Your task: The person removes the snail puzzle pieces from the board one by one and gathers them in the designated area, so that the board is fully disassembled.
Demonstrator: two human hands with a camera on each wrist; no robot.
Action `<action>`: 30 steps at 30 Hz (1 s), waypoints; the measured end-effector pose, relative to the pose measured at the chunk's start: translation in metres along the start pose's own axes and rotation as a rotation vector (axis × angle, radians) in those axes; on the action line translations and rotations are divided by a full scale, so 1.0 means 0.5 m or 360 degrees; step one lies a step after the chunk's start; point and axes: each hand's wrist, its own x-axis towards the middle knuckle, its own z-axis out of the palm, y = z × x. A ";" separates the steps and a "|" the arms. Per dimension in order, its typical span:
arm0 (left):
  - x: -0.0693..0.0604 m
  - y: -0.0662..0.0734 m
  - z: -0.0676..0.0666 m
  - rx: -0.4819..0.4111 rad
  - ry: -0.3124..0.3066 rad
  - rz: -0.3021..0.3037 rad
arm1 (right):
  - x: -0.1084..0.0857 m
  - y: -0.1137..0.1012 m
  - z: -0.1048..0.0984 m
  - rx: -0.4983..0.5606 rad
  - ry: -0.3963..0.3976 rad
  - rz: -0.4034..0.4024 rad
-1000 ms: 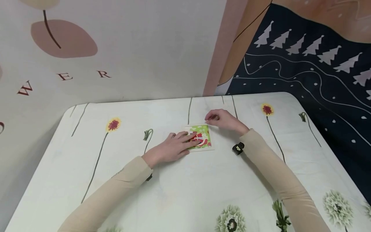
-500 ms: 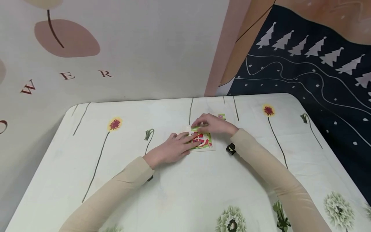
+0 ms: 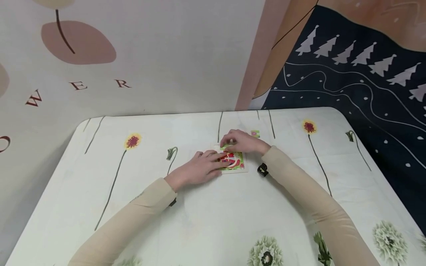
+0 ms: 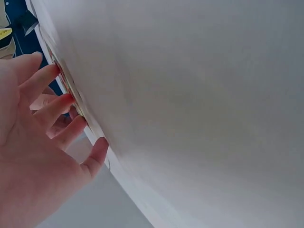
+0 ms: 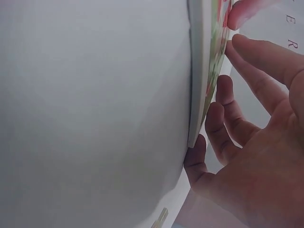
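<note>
Left hand (image 3: pixel 197 170) is rested, fingers extended, on picture board (image 3: pixel 237 164); right hand (image 3: pixel 244 141) is bent over board's far edge, grip can't be told. Versus a second ago, right hand is shifted onto board, making work two-handed; small patterned piece (image 3: pixel 255 133) is exposed just beyond it.

A: Which garment is shown?
B: Long, plain beige sleeves, left sleeve (image 3: pixel 123 221) and right sleeve (image 3: pixel 309 192), creased along the forearm.
A: What else is worn?
B: Small black units: left unit (image 3: pixel 172 202), mostly hidden; right unit (image 3: pixel 262 169), angular.
</note>
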 end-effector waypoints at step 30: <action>-0.002 -0.005 -0.005 -0.0090 0.0081 0.0030 | 0.010 0.005 -0.005 -0.0007 -0.0037 0.0000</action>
